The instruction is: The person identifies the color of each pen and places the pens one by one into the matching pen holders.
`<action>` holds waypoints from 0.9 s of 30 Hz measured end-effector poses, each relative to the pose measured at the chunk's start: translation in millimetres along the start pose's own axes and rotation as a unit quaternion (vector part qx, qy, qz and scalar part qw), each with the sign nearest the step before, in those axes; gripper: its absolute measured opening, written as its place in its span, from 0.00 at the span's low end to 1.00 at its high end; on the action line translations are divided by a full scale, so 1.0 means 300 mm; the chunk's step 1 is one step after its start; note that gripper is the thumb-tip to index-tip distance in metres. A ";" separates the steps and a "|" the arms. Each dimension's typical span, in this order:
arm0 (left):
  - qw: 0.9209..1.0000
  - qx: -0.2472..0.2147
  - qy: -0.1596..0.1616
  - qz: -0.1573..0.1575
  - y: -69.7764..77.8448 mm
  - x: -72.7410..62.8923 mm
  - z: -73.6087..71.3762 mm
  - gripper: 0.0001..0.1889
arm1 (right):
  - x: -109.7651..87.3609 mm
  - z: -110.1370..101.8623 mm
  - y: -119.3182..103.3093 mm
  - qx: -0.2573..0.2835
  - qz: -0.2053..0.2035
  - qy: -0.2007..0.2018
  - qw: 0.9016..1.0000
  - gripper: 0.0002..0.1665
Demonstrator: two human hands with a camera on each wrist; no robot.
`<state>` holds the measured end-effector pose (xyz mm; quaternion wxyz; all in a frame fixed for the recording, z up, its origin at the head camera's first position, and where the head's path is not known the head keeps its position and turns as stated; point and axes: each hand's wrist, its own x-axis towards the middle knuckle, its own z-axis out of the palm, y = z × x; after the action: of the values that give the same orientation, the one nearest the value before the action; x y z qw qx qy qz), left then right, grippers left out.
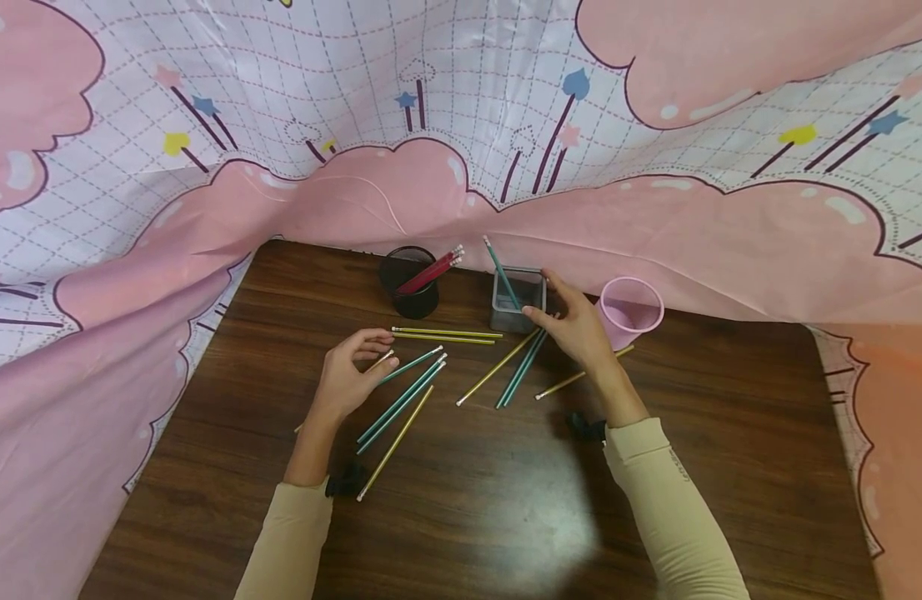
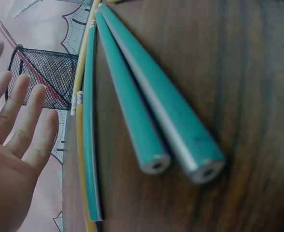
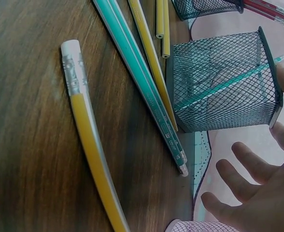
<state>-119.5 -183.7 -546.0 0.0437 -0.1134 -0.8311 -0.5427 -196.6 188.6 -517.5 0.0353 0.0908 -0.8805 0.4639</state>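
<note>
My left hand (image 1: 346, 375) hovers over pencils on the left, fingers loosely extended and holding nothing. Beneath and beside it lie teal pencils (image 1: 401, 406) and yellow pencils (image 1: 396, 442). In the left wrist view its fingers (image 2: 21, 116) are spread apart. My right hand (image 1: 577, 325) has thumb and index finger on opposite edges of a square mesh pencil holder (image 3: 224, 82), gripping its rim; the other fingers reach out free. One teal pencil (image 1: 502, 273) leans inside that holder, eraser end up. Yellow and teal pencils (image 1: 521, 371) lie in front of it.
A round black mesh pencil cup (image 1: 416, 304) with several red pencils (image 1: 431, 273) stands left of the square holder. A pink mesh cup (image 1: 618, 329) is at the right, by my right hand. A patterned cloth (image 1: 461, 175) hangs behind the wooden table (image 1: 476, 517).
</note>
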 end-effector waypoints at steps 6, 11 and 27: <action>0.998 0.031 -0.037 -0.032 -0.010 -0.014 0.006 0.24 | -0.003 0.000 -0.003 -0.002 0.003 0.004 1.000 0.44; 0.995 0.068 -0.056 -0.041 -0.015 -0.024 0.019 0.23 | -0.008 -0.002 -0.008 -0.007 0.003 0.005 1.000 0.44; 0.979 0.196 -0.057 -0.021 -0.026 -0.018 0.050 0.24 | -0.008 0.000 -0.006 -0.015 0.004 0.006 1.000 0.44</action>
<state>-115.3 -173.7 -560.1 0.0059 -0.1156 -0.9248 -0.3625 -194.0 187.8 -516.4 0.0402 0.0844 -0.8873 0.4517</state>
